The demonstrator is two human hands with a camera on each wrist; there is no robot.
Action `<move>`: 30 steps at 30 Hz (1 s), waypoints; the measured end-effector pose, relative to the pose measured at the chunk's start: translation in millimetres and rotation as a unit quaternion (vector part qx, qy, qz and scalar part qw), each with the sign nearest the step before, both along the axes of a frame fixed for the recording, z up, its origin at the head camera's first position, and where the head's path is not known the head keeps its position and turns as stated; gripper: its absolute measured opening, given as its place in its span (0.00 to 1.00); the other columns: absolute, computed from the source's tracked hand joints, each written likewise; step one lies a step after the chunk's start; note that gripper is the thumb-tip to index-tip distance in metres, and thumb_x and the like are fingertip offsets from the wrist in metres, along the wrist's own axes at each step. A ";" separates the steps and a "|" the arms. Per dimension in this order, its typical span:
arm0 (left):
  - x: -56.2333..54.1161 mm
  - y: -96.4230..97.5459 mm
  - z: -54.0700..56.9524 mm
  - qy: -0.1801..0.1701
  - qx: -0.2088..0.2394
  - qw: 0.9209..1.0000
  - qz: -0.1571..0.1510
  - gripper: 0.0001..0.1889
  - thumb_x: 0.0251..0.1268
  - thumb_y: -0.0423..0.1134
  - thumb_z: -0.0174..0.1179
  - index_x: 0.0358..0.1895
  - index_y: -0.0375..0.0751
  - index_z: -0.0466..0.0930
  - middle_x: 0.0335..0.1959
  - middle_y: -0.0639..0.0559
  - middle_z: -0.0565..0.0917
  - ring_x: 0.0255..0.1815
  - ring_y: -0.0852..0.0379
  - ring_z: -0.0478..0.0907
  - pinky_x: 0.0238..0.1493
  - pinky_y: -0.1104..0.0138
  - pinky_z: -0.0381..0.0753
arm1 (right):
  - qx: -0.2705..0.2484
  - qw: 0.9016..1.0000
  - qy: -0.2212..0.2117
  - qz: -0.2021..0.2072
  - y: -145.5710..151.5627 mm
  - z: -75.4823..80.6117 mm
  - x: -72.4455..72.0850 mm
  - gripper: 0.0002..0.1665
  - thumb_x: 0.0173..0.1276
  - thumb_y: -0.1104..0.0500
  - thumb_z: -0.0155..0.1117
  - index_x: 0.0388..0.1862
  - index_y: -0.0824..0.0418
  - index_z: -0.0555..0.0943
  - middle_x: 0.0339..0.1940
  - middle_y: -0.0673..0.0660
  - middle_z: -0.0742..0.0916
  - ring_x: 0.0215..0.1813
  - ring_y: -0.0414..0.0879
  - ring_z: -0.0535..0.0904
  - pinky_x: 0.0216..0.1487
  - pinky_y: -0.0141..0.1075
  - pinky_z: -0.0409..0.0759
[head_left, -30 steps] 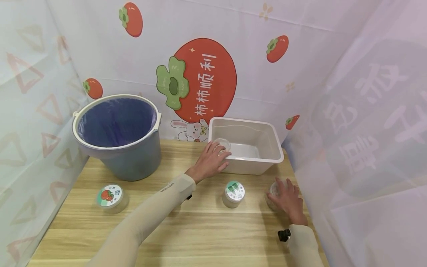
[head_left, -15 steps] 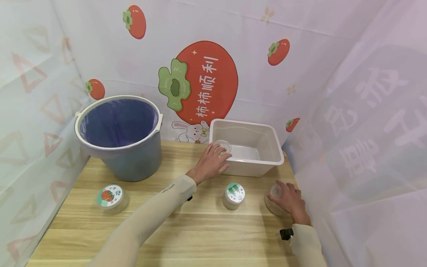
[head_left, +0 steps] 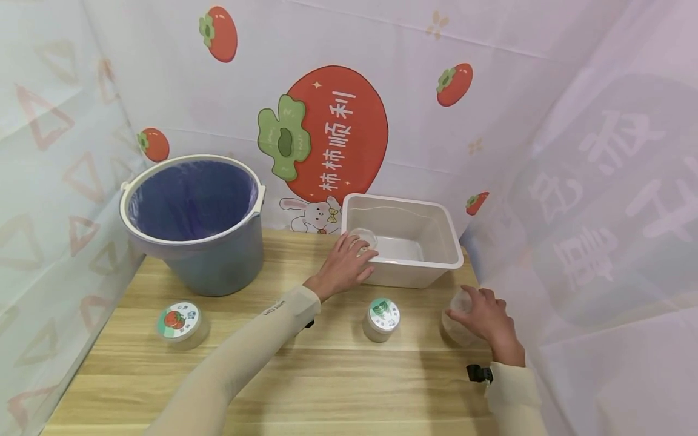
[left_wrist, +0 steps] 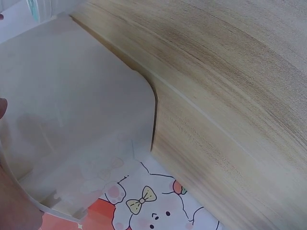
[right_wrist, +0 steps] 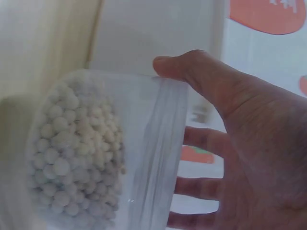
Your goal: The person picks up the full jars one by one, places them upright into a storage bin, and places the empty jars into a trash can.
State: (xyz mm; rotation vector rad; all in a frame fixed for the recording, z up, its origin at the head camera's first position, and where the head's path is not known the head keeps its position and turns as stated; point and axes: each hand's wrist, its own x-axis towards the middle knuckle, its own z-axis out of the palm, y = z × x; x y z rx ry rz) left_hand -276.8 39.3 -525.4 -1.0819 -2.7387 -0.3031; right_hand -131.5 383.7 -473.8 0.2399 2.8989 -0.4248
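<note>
At the front left corner of the white plastic bin (head_left: 406,264), my left hand (head_left: 340,266) grips the rim, fingers over the edge and thumb against the front wall. A round clear lid or jar (head_left: 369,234) shows inside the bin beside those fingers. My right hand (head_left: 488,318) holds a clear jar (head_left: 458,324) near its top, thumb on one side and fingers round the other. Pale round beads (right_wrist: 72,148) fill part of that jar in the right wrist view. Between the hands stands a jar with a green-leaf label (head_left: 381,319) on its lid.
A large blue-grey bucket (head_left: 215,266) with a cream rim stands at the back left. In front of it sits a jar with a tomato label (head_left: 182,326). Printed fabric (head_left: 414,139) hangs behind and along both sides of the wooden table (head_left: 338,387).
My right hand has moved a little to the right with the jar of beads. My left hand stays at the bin's corner.
</note>
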 end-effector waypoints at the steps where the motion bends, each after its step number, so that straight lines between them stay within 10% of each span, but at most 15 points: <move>1: 0.0 -0.1 -0.2 0.000 -0.001 1.000 0.000 0.24 0.87 0.57 0.53 0.77 0.58 0.78 0.77 0.47 0.77 0.84 0.41 0.62 0.89 0.42 0.52 | 0.000 1.000 -0.003 0.001 -0.5 5.4 0.1 0.52 0.73 0.33 0.70 0.83 0.62 0.66 0.76 0.83 0.67 0.69 0.91 0.65 0.51 0.82 0.76; 16: 0.0 -1.4 0.7 0.004 -0.001 1.000 0.001 0.24 0.86 0.57 0.53 0.76 0.58 0.78 0.77 0.48 0.77 0.84 0.42 0.63 0.89 0.42 0.51 | 0.010 1.000 -0.002 0.013 2.8 69.7 -7.6 0.53 0.75 0.31 0.66 0.84 0.63 0.63 0.76 0.85 0.65 0.67 0.91 0.63 0.52 0.82 0.75; 30: 3.7 -1.8 3.6 -0.004 0.008 1.000 -0.003 0.23 0.86 0.56 0.54 0.76 0.57 0.78 0.77 0.47 0.77 0.84 0.41 0.63 0.89 0.41 0.51 | 0.039 0.998 0.027 0.037 -6.6 121.3 -43.6 0.54 0.76 0.30 0.63 0.86 0.62 0.61 0.78 0.84 0.63 0.71 0.91 0.61 0.55 0.82 0.74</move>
